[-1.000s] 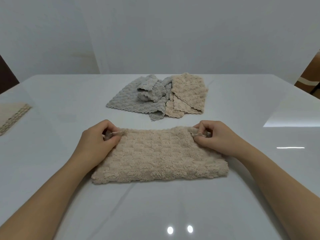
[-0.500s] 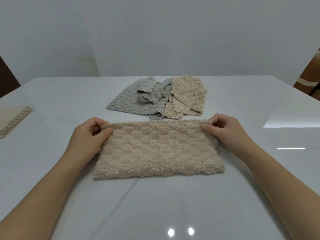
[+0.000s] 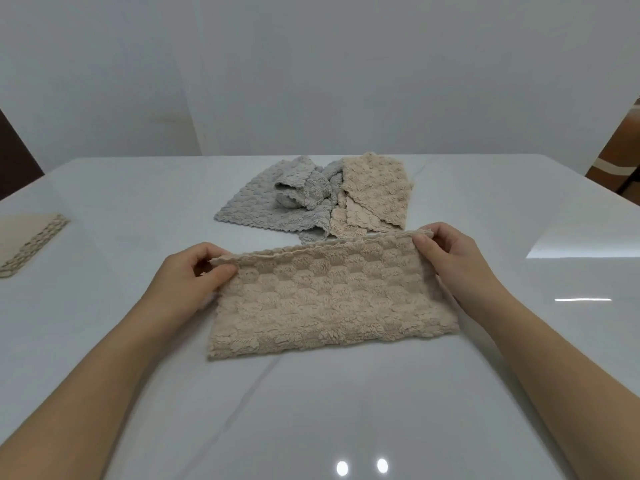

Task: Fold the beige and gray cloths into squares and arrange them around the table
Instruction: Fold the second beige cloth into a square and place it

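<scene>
Pinching the two far corners of the beige cloth (image 3: 329, 299): left hand (image 3: 194, 271) on one, right hand (image 3: 450, 258) on the other, thumbs over the edge. Lying half-folded on the table (image 3: 346, 410), just before the crumpled pile (image 3: 263, 206). Probably soft, light, limp; best held at corners.

The table (image 3: 104, 341) has a glossy white top with a faint gray vein (image 3: 249, 386) running diagonally across its near part. Two round light reflections (image 3: 342, 468) sit side by side at the near edge; a bright patch (image 3: 585, 251) and a thin streak (image 3: 583, 299) lie to the right. Behind stands a plain pale wall (image 3: 311, 81). A dark brown surface (image 3: 14, 157) borders the left; a brown object (image 3: 620, 150), possibly furniture, shows at far right.
</scene>
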